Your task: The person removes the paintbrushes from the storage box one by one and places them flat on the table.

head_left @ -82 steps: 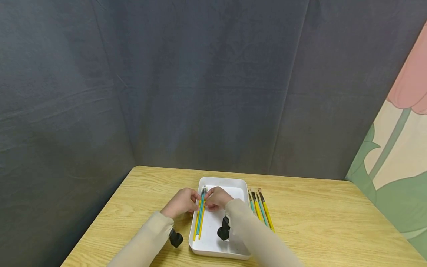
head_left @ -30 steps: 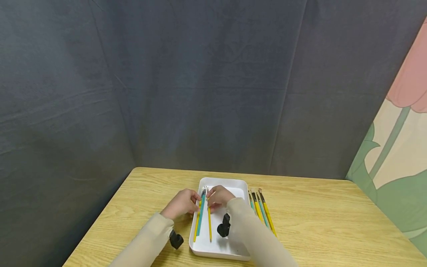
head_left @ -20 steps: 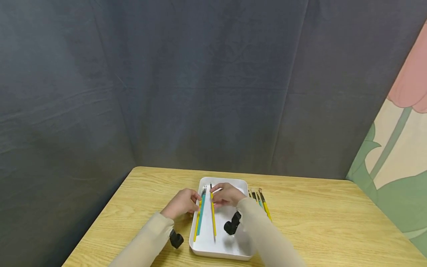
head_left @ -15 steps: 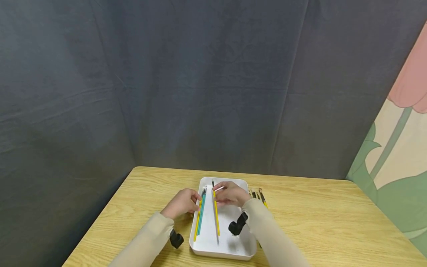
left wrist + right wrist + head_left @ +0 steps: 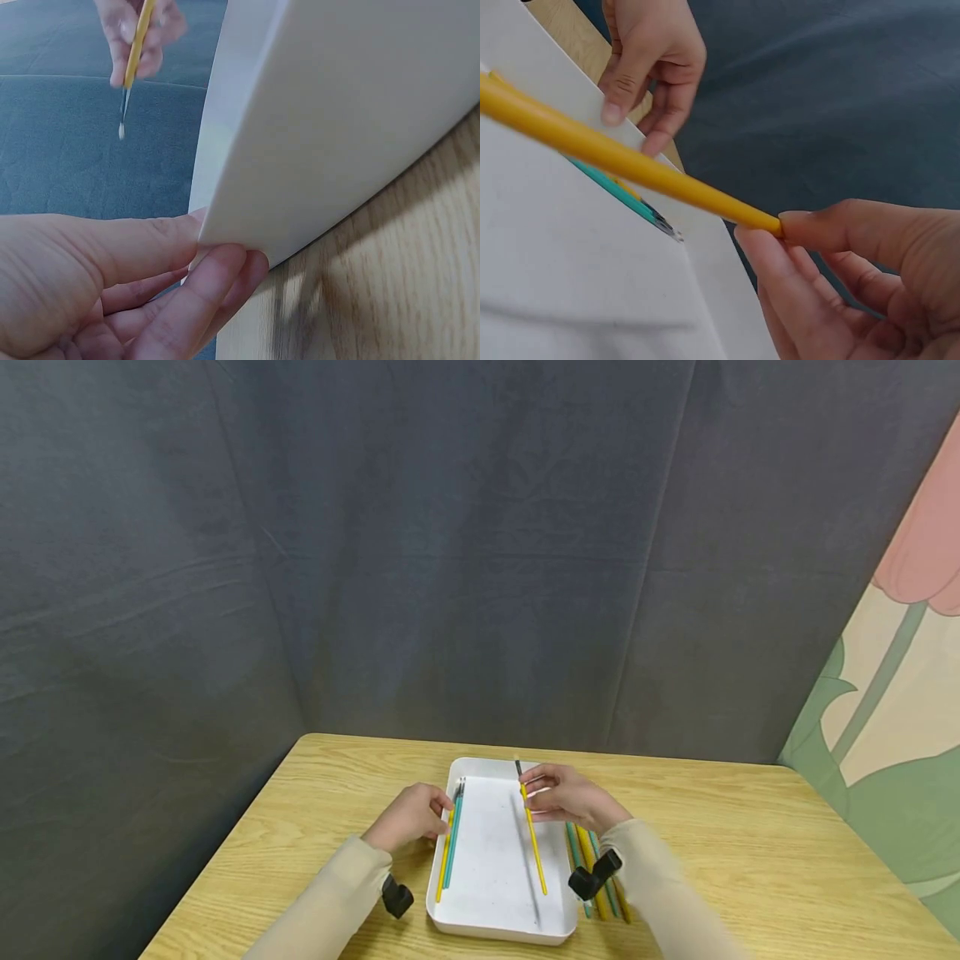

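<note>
We see the right hand [image 5: 566,797] pinching a yellow brush [image 5: 533,842] — carried from the left bunch to above the tray [image 5: 491,935], so now parted from it. Teal brushes [image 5: 453,852] and a second yellow brush [image 5: 440,872] stay inside the left wall, which the left hand [image 5: 411,817] pinches. Other brushes [image 5: 584,852] lie right of it on the tabletop [image 5: 750,843].

It looked like a screened-off indoor work corner: dark grey cloth [image 5: 480,543] hung behind and left of a wood-grained bench [image 5: 750,843], and a surface [image 5: 930,693] bearing a large pink flower [image 5: 926,547] and green leaves [image 5: 907,810] showed at right. Paintbrushes [image 5: 536,847] and a white tray [image 5: 487,860] suited craft work; home, classroom or studio could not be told.
</note>
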Action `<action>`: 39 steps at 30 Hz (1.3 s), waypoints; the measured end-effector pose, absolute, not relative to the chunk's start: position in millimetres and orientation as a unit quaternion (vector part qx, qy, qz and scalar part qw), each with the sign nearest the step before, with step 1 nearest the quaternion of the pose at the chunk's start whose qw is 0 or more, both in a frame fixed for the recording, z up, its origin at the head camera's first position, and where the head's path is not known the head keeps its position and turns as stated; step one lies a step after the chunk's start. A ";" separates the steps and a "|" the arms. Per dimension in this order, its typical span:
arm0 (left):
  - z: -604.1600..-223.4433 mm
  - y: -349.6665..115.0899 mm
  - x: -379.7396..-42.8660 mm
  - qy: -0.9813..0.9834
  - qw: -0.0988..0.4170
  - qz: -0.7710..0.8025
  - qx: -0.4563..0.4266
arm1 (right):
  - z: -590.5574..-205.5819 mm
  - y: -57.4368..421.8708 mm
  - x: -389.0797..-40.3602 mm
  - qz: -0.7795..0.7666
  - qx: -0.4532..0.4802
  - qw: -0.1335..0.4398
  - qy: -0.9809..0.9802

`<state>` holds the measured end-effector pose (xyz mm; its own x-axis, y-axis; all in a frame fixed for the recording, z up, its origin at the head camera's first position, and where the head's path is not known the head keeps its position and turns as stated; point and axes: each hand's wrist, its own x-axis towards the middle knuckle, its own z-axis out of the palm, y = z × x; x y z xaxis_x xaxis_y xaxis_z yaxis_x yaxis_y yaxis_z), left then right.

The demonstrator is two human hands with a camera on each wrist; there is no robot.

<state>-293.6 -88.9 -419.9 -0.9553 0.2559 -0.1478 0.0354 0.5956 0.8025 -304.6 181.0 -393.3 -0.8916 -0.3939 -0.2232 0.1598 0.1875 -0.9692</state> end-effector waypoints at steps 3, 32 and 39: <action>-420.8 -89.4 -293.6 0.885 0.121 0.440 0.088 | -390.7 196.7 -299.2 -0.636 -0.095 0.219 0.734; -424.6 -89.2 -297.0 0.888 0.125 0.434 0.081 | -435.0 305.0 -297.7 -0.599 -0.080 0.186 0.774; -423.6 -88.8 -296.7 0.891 0.122 0.429 0.083 | -445.8 308.8 -301.4 -0.593 -0.058 0.190 0.780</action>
<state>-296.7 -88.8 -423.6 -0.9564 0.2527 -0.1465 0.0429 0.6177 0.7852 -301.4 308.8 -445.8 -0.9208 -0.3158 -0.2289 0.1362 0.2896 -0.9474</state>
